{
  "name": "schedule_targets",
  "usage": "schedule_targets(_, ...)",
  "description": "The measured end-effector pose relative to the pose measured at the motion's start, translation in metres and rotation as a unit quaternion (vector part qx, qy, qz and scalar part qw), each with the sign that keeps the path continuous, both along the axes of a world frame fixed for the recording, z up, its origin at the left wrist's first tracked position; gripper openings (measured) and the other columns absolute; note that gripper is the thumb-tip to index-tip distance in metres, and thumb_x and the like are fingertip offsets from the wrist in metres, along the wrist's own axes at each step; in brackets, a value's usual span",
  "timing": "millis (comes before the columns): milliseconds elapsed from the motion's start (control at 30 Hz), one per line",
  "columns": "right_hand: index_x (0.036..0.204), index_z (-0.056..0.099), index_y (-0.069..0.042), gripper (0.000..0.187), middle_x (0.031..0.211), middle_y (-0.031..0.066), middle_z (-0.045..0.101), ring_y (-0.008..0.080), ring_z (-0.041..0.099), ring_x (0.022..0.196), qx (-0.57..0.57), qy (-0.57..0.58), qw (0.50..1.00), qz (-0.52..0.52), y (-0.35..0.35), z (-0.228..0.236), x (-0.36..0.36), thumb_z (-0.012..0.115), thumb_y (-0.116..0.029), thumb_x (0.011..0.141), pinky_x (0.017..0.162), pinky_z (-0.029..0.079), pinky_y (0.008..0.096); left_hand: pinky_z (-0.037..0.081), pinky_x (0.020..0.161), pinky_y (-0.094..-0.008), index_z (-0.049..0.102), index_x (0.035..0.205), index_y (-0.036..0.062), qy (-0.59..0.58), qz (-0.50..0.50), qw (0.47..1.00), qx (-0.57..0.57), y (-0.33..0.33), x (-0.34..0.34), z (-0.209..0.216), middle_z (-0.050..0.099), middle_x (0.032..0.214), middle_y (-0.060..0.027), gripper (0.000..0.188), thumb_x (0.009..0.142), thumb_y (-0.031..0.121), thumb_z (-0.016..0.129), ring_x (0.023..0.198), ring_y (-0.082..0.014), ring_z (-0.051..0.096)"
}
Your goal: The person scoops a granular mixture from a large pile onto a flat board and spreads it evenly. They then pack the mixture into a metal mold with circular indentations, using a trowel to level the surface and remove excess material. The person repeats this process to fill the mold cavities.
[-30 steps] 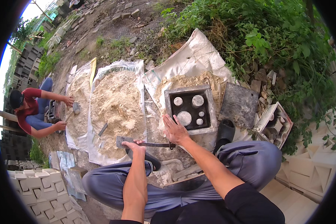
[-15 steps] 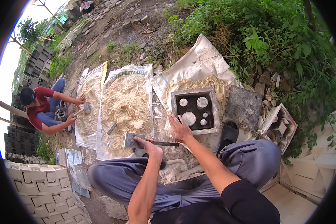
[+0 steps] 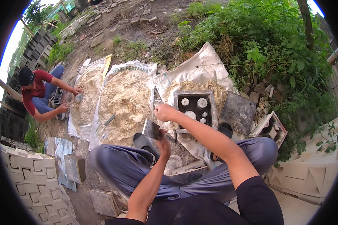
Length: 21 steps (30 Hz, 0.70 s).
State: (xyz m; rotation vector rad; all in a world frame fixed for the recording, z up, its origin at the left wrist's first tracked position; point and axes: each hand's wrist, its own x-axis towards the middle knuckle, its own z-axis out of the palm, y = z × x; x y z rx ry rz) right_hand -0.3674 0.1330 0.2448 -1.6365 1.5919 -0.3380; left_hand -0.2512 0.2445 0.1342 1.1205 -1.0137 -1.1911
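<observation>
My left hand (image 3: 163, 144) grips a dark rectangular block (image 3: 151, 129) with a pale edge, held up above my sandal. To its upper right, my right hand (image 3: 165, 112) is closed in a fist near the mould's left side. A thin strip shows beside that fist; whether the fingers hold it is unclear. The square box mould (image 3: 196, 92) has a dark inside with several round pale-topped posts of different sizes. It rests on a sack sheet (image 3: 210, 62) with sandy material around it.
Sandy powder (image 3: 124, 95) covers the middle sack, with a small dark tool (image 3: 109, 120) on it. A dark flat plate (image 3: 238, 112) and a pale hollow block (image 3: 269, 125) lie right. Another person (image 3: 41, 92) holds a hammer (image 3: 78, 98) at left. Patterned blocks (image 3: 33, 176) are stacked lower left.
My right hand has moved left and up off the mould's front corner and closed into a fist. The block in my left hand has shifted right and tilted up.
</observation>
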Motion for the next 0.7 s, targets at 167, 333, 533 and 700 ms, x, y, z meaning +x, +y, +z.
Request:
schedule_targets(167,0.139,0.037,0.002,0.089,0.125,0.0299,0.055,0.0411,0.054,0.116,0.017,-0.132,0.982,0.133,0.038,0.019,0.009,0.046,-0.070,0.087,0.100,0.042,0.0431,0.045,0.081,-0.0338,0.056,0.102,-0.0016,-0.129,-0.001,0.990,0.061,0.007,0.003,0.000,0.058,0.090,-0.0063,0.020,0.100,0.017,0.050,0.084,-0.0171,0.055)
schedule_targets(333,0.139,0.017,0.004,0.109,0.132,0.0373,0.038,0.0419,0.046,0.125,-0.148,-0.143,0.976,0.066,0.068,0.003,0.060,0.070,-0.066,0.074,0.106,0.037,0.0430,0.044,0.091,-0.0375,0.056,0.116,-0.0028,-0.009,0.071,0.997,-0.034,0.003,0.016,-0.043,0.062,0.107,-0.0138,0.027,0.098,0.017,0.052,0.095,-0.0214,0.057)
schedule_targets(533,0.129,0.030,-0.002,0.067,0.109,0.0259,0.041,0.0444,0.050,0.100,-0.222,-0.066,0.968,0.096,0.072,-0.009,0.083,0.068,-0.030,0.081,0.087,0.044,0.0493,0.043,0.092,-0.0387,0.056,0.118,-0.0020,-0.232,-0.012,0.971,-0.048,0.007,0.035,-0.055,0.061,0.112,-0.0151,0.029,0.097,0.018,0.054,0.100,-0.0223,0.056)
schedule_targets(700,0.119,0.037,-0.003,0.055,0.106,0.0225,0.041,0.0410,0.051,0.096,-0.301,-0.030,0.950,0.079,0.074,-0.012,0.094,0.069,-0.024,0.079,0.083,0.045,0.0467,0.043,0.091,-0.0388,0.057,0.117,-0.0019,-0.254,-0.231,0.930,0.131,-0.012,0.045,-0.044,0.061,0.111,-0.0149,0.029,0.096,0.018,0.055,0.100,-0.0226,0.056)
